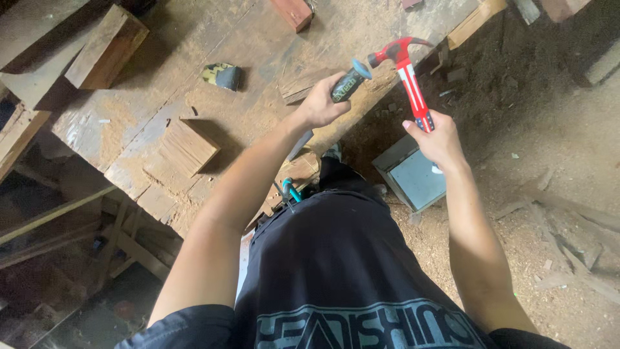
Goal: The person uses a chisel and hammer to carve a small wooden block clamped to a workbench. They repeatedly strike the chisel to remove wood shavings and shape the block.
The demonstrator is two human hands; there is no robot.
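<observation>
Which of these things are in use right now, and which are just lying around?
In use:
left hand gripping chisel
right hand gripping red hammer

Lying about:
square wood block
large timber block
grey box
reddish block

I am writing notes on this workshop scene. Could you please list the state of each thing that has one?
Left hand: closed on the chisel.
Chisel: held, blade hidden below the hand.
Right hand: closed on the hammer's grip.
Hammer: raised, head beside the chisel's end cap.
Square wood block: lying flat on the workbench.
Workbench: dusted with sawdust.
Grey box: on the ground, open side up.
</observation>
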